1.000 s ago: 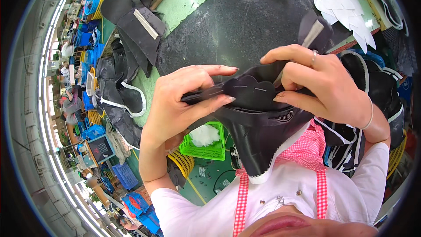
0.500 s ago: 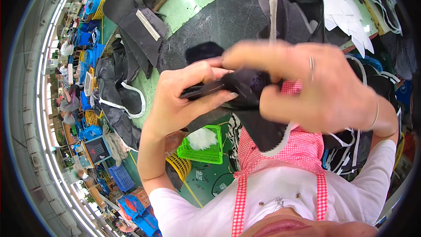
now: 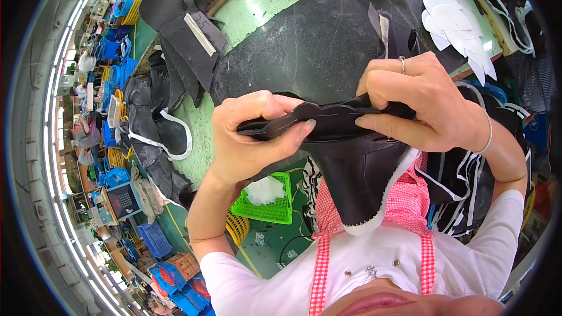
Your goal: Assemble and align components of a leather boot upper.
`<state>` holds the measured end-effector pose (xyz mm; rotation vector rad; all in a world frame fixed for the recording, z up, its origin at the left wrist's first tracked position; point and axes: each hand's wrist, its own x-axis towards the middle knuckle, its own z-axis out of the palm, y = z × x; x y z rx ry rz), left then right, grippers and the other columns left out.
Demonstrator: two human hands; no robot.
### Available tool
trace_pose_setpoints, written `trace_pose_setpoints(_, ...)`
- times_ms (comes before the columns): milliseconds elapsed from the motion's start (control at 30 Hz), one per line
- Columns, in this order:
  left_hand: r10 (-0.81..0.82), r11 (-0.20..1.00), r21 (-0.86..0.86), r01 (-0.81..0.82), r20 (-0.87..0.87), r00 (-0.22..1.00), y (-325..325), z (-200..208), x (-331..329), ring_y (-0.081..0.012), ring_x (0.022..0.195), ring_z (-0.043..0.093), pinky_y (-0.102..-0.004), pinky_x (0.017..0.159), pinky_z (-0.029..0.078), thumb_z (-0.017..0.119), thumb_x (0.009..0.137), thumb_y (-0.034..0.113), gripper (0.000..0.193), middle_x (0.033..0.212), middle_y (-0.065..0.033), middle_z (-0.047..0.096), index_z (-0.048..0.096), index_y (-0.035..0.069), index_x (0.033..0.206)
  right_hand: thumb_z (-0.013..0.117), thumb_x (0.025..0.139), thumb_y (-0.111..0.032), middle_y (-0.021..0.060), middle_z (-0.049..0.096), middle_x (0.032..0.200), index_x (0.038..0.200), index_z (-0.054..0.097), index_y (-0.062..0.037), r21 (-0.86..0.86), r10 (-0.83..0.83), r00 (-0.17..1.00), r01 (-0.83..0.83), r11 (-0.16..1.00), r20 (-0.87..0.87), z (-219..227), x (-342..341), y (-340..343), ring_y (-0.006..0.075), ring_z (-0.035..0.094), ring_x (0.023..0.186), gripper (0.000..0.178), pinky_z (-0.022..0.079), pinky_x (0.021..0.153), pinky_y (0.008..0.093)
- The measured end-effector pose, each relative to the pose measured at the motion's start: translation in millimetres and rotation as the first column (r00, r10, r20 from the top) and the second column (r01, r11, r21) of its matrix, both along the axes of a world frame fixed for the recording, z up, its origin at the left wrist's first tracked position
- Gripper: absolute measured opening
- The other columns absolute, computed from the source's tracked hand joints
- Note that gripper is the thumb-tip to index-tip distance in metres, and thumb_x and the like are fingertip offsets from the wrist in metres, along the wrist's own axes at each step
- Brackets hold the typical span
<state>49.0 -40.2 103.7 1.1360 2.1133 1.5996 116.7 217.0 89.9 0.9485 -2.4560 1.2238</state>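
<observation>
A black leather shoe upper (image 3: 363,175) hangs between my hands above the near edge of the table, its pale zigzag-stitched lower edge toward my apron. My left hand (image 3: 249,131) pinches the left end of its folded top edge, thumb in front and fingers behind. With thumb and curled fingers, my right hand (image 3: 424,102) grips the same edge farther right. A line of light stitching runs along the edge between my thumbs. The inside of the upper is mostly hidden.
Dark cut pieces (image 3: 187,41) are stacked at the table's left, with black uppers with white edging (image 3: 158,134) nearer. White cut pieces (image 3: 459,23) lie far right. A dark mat (image 3: 281,35) covers the table's middle. A green basket (image 3: 287,199) with white material stands below.
My right hand, blurred before, has come down and back to grip the upper's top edge. The upper is now stretched between both hands, and a dark fuzzy part no longer shows beyond them.
</observation>
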Motion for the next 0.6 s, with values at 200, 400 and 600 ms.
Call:
trace_pose_setpoints(200, 0.207, 0.978, -0.054, -0.203, 0.419, 0.884, 14, 28, 15, -0.0091, 0.073, 0.066, -0.0216, 0.065, 0.05, 0.078, 0.069, -0.008, 0.026, 0.083, -0.0032, 0.072, 0.067, 0.0, 0.092, 0.07, 0.083, -0.016, 0.0094, 0.045, 0.063, 0.078, 0.043, -0.0068, 0.032, 0.04, 0.994, -0.044, 0.999, 0.102, -1, 3, -2, 0.0318, 0.052, 0.058, 0.029, 0.037, 0.05, 0.0389)
trace_pose_setpoints(400, -0.285, 0.882, -0.421, 0.21, -0.124, 0.95, 17, 28, 0, -0.0177, 0.07, 0.064, -0.031, 0.062, 0.049, 0.082, 0.069, 0.005, 0.018, 0.079, -0.0082, 0.068, 0.069, 0.001, 0.081, 0.076, 0.079, -0.016, 0.0069, 0.045, 0.064, 0.073, 0.045, -0.0073, 0.087, 0.069, 0.997, -0.071, 0.994, 0.028, -1, 12, -14, 0.0283, 0.049, 0.051, 0.032, 0.034, 0.046, 0.037)
trace_pose_setpoints(600, -0.301, 0.81, -0.505, 0.298, 0.079, 0.95, 10, 26, -2, -0.0183, 0.061, 0.06, -0.0294, 0.057, 0.046, 0.083, 0.07, 0.007, 0.019, 0.07, -0.0074, 0.065, 0.071, 0.0, 0.083, 0.08, 0.072, -0.02, 0.0083, 0.066, 0.087, 0.077, 0.054, -0.0062, 0.404, 0.017, 0.973, -0.113, 0.908, 0.232, 19, 6, 28, 0.0296, 0.06, 0.063, 0.03, 0.045, 0.056, 0.0358)
